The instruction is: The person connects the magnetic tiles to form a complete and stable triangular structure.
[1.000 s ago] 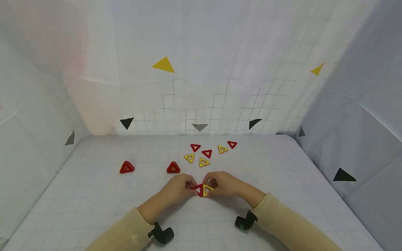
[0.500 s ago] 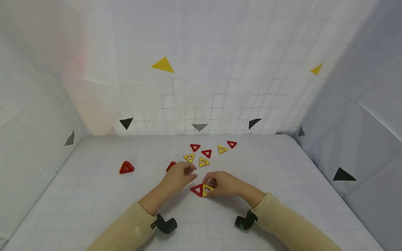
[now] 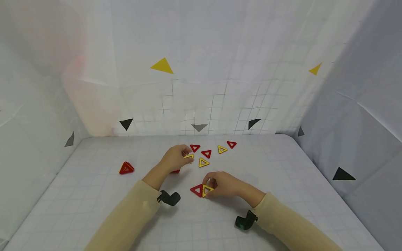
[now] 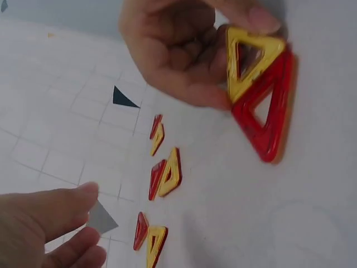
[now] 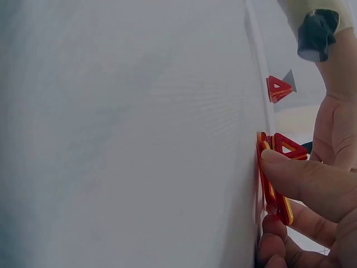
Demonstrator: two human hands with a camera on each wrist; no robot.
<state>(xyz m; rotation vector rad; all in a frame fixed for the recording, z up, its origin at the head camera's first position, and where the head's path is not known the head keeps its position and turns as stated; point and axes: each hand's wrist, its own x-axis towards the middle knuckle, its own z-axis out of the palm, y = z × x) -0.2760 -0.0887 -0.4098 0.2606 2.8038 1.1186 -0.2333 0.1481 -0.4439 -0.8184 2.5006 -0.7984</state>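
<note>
With thumb and fingers my right hand (image 3: 223, 184) pinches a yellow triangle tile (image 4: 245, 58). Edge to edge with that tile lies a red triangle tile (image 3: 196, 190), its point toward the left. My left hand (image 3: 176, 157) hovers at the back, thumb and fingers spread apart around a yellow triangle tile (image 3: 189, 156), which the hand partly covers in the head view. In the left wrist view its fingers hold nothing. A second yellow triangle tile (image 3: 203, 162) and a red triangle tile (image 3: 206, 153) lie just to the right of the left hand.
More triangle tiles lie toward the back: a red tile (image 3: 194, 148), a yellow tile (image 3: 222, 149) and another red tile (image 3: 231, 144). One small red pyramid (image 3: 126, 168) stands at the left. A second red pyramid (image 5: 287, 147) is mostly hidden behind the left wrist in the head view.
My left hand has let go of the red tile beside the right hand and moved up and left to the back tiles. The right hand keeps its hold on the yellow tile.
</note>
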